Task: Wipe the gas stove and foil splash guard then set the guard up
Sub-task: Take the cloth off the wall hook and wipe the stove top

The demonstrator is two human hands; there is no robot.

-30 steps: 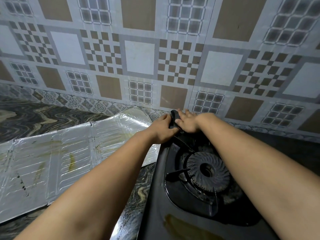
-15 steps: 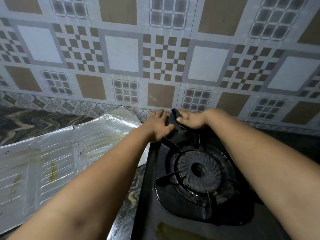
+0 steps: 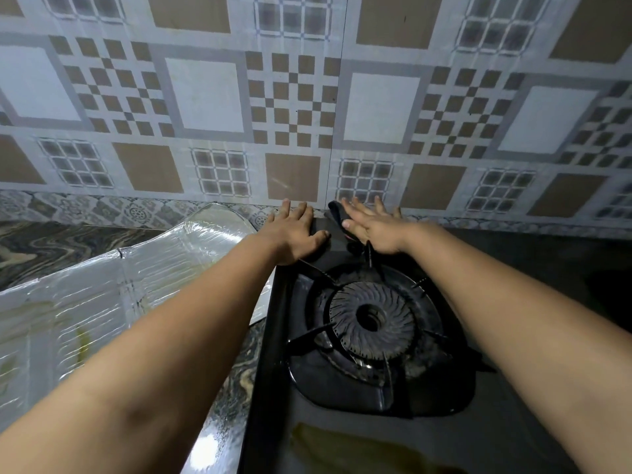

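Both hands work at the back left corner of the gas stove (image 3: 342, 439), close against the tiled wall (image 3: 205, 97). The left hand (image 3: 290, 234) lies flat on the stove's corner with its fingers (image 3: 301, 210) straight and spread, holding nothing. The right hand (image 3: 372, 230) presses a dark cloth (image 3: 337, 213) onto the rear edge; its fingers are stretched out over the cloth and the thumb seems to tuck against it, though how firmly it holds I cannot tell.

The step in hand looks like wiping the back strip of the stove. To do it well, keep the palm flat on the cloth, draw it along the rear edge in long overlapping strokes, and let the left hand steady the stove so it does not slide. The brownish smear (image 3: 359, 446) on the near part of the top probably needs firmer rubbing.

The stove top is dark, smooth and glossy. The burner (image 3: 371, 319) is a round, finned ring, dull and rough, ringed by thin metal prongs that would snag the cloth. The foil splash guard (image 3: 102, 302) lies flat on the table (image 3: 51, 241) just left of the stove, not yet set up: thin, shiny, ribbed panels joined by creases, with yellowish stains. It would crumple easily. The table has a swirled, polished stone look.
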